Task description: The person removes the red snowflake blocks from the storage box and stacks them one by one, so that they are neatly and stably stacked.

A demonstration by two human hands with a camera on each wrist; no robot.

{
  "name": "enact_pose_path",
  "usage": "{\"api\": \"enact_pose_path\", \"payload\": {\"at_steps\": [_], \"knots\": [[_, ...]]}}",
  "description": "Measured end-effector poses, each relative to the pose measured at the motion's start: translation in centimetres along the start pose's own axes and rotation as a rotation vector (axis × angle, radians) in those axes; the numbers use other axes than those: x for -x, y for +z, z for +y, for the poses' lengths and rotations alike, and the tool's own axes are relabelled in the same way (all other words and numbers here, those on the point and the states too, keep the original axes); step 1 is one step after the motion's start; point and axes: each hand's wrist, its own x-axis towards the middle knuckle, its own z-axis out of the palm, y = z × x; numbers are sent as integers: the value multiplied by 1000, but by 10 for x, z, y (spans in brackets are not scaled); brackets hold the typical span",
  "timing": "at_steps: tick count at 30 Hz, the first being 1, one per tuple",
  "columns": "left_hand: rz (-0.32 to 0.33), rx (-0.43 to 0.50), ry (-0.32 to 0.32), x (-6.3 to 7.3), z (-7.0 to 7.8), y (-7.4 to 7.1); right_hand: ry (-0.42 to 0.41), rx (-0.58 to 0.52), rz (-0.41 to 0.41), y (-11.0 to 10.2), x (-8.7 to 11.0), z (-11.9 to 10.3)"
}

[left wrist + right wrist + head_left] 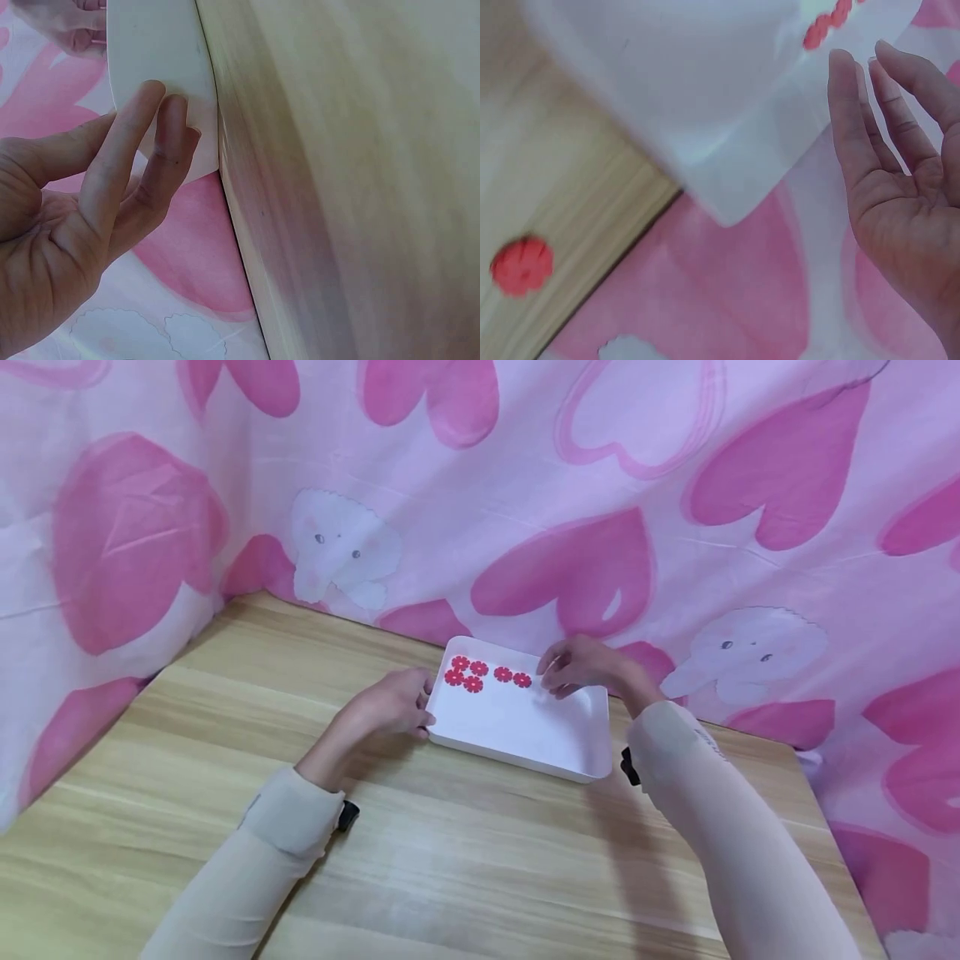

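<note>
A shallow white tray (517, 727) lies at the back of the wooden table. Several flat red flower-shaped pieces (473, 684) cluster in its back left corner, with two more (503, 674) side by side to their right. At the tray's left end, my left hand (390, 702) grips the side, fingers against the outer wall and thumb at the rim. My right hand (581, 667) hovers by the back rim, just right of the two flower pieces. In the right wrist view its fingers (845, 112) are spread a little, with nothing between them.
Another red piece (523, 266) lies on the table beyond the tray's right end; the right arm hides it in the head view. A pink and white curtain (420, 493) with hearts hangs right behind the table's back edge.
</note>
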Motion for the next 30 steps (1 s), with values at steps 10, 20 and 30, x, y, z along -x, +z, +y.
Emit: {"api": "enact_pose_path", "payload": {"at_steps": [10, 20, 30], "knots": [[-7, -1, -11, 1, 6, 1, -23, 58, -12, 28, -25, -19], [-11, -6, -6, 3, 6, 4, -44, 98, -2, 44, -37, -29], [-37, -20, 15, 4, 4, 2, -42, 107, 15, 58, -44, -40]]}}
